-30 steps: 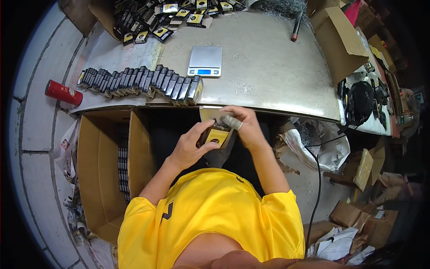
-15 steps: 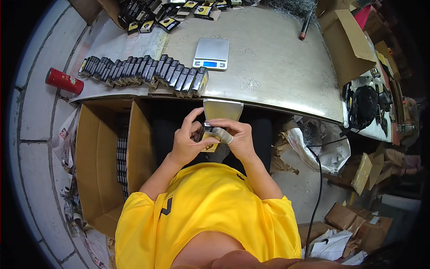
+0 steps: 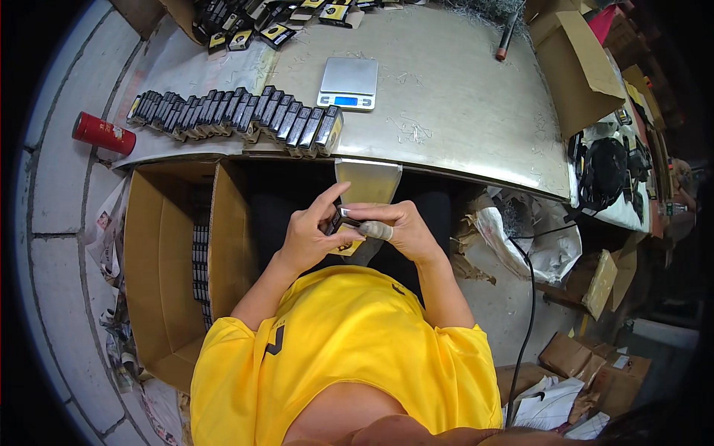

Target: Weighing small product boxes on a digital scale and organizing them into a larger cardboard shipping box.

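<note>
My left hand [image 3: 303,232] grips a small black-and-yellow box [image 3: 346,246] by its side, with the index finger raised above it. From the other side, my right hand [image 3: 405,232] pinches the upper end of the same box; its thumb wears a pale finger cover [image 3: 377,231]. The fingers hide much of the box, so I cannot tell whether its end flap is closed. Just beyond my hands, at the table edge, is a translucent yellowish tray [image 3: 370,183]. Similar boxes [image 3: 245,115] stand in a long row on the table, left of a digital scale [image 3: 348,80].
A heap of boxes [image 3: 277,34] lies at the far left. A red can [image 3: 104,134] rests left of the row. An open carton [image 3: 158,275] with stacked boxes stands by my left side. Thin wire pieces [image 3: 413,134] are scattered on the table [image 3: 476,111]. A black cable [image 3: 529,297] hangs at right.
My right hand has shifted slightly, its covered thumb now lying straighter and a little farther right. Both hands still hold the box. The view has moved a little.
</note>
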Demonstrator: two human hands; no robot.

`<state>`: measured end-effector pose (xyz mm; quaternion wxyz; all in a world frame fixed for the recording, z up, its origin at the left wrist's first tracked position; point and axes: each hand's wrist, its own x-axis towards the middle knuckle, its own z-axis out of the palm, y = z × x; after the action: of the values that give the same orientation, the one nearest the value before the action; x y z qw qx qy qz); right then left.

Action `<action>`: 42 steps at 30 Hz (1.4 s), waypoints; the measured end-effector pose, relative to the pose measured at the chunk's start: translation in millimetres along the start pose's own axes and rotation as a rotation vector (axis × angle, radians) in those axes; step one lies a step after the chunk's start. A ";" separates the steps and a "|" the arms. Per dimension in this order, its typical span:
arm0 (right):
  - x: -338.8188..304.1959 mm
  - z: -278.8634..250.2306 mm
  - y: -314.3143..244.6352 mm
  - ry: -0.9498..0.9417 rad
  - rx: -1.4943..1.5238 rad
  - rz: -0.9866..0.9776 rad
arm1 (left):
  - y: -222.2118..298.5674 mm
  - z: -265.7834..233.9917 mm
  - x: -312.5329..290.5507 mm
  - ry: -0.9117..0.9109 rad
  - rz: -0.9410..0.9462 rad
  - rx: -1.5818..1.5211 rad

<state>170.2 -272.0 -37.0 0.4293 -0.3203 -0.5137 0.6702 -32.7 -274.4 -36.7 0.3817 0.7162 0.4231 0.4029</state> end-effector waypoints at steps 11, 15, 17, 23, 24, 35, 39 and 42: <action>-2.4 17.6 8.8 0.262 0.096 -0.102 | 5.8 8.0 -1.9 0.115 0.042 -0.119; -0.7 24.1 13.8 0.244 -0.101 -0.308 | 1.5 11.4 3.0 0.153 -0.005 -0.270; -0.4 25.5 3.9 0.231 -0.307 -0.375 | 1.9 13.1 3.7 0.177 -0.016 -0.308; -5.7 14.2 -3.3 0.252 0.027 -0.195 | -3.0 18.2 3.8 0.180 0.134 -0.093; -5.8 8.3 8.1 0.288 0.004 -0.193 | -6.3 23.0 6.7 0.185 0.126 -0.082; -4.4 9.6 -4.2 0.200 -0.285 -0.294 | -18.3 22.9 10.3 0.141 0.028 -0.335; -5.0 16.8 -3.8 0.219 -0.455 -0.487 | -17.2 25.4 8.9 0.228 -0.009 -0.438; -3.4 4.9 4.5 0.196 -0.260 -0.371 | -18.5 22.5 4.6 0.215 -0.016 -0.391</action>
<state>166.2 -277.6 -40.1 0.5480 -0.3364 -0.6015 0.4741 -16.5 -268.4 -60.6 0.4691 0.5780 0.3810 0.5483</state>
